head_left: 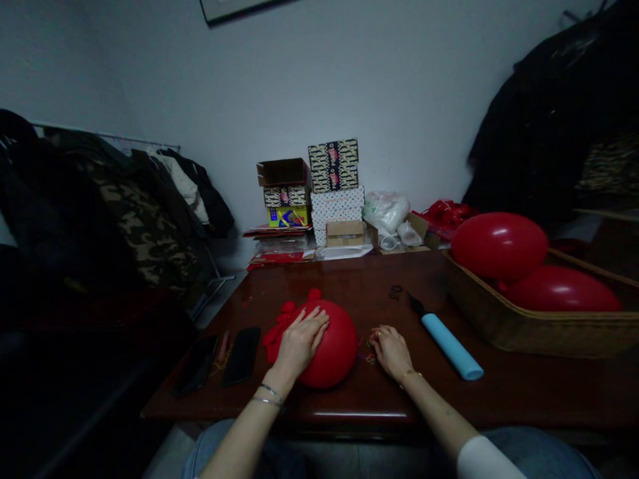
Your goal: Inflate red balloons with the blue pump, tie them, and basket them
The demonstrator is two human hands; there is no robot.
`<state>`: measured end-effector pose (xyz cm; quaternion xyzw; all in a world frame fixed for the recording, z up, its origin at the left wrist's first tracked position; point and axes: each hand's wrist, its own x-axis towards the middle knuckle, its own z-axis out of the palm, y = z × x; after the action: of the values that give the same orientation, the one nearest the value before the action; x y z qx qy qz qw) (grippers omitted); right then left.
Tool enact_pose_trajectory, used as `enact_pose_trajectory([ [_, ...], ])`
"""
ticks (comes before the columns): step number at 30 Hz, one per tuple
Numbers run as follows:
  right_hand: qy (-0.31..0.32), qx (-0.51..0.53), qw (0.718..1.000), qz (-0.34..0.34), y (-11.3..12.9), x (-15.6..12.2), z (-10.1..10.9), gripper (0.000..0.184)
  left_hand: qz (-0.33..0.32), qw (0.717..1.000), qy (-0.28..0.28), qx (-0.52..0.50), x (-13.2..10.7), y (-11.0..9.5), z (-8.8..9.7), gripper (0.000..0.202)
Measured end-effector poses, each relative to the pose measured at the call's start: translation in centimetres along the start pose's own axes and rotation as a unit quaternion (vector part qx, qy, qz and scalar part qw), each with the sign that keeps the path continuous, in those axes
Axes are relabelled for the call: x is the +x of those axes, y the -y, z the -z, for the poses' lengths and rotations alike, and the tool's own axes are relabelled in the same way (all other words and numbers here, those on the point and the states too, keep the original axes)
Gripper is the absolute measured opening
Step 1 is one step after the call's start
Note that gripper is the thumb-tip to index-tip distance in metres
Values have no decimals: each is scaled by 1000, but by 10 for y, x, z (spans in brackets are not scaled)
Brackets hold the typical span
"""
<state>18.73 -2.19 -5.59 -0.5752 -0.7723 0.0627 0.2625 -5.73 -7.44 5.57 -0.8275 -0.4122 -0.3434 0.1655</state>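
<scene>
An inflated red balloon (333, 346) lies on the dark wooden table (379, 406) in front of me. My left hand (301, 339) rests flat on top of it, fingers stretched out. My right hand (390, 350) lies on the table just right of the balloon, fingers curled over a small heap of rubber bands (368, 354); whether it grips any is hidden. Several flat, uninflated red balloons (280, 320) lie behind the left hand.
A light blue hand pump (449, 343) lies right of my right hand. A wicker basket (504, 319) at the right holds two inflated red balloons (499, 245). Two dark phones (241, 355) lie at the left. Stacked boxes (333, 193) and bags stand at the far edge.
</scene>
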Motion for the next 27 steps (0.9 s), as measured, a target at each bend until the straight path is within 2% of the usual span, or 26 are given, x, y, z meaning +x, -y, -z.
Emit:
enact_pose_trajectory([
  [8,17,21,1000,-10,-5,0,-6,27,0,1000,0,-3,0,-1,0,25],
  [27,18,18,999,-27,-8,-2,-4,29,2,1000,0,-7,-1,-1,-1,25],
])
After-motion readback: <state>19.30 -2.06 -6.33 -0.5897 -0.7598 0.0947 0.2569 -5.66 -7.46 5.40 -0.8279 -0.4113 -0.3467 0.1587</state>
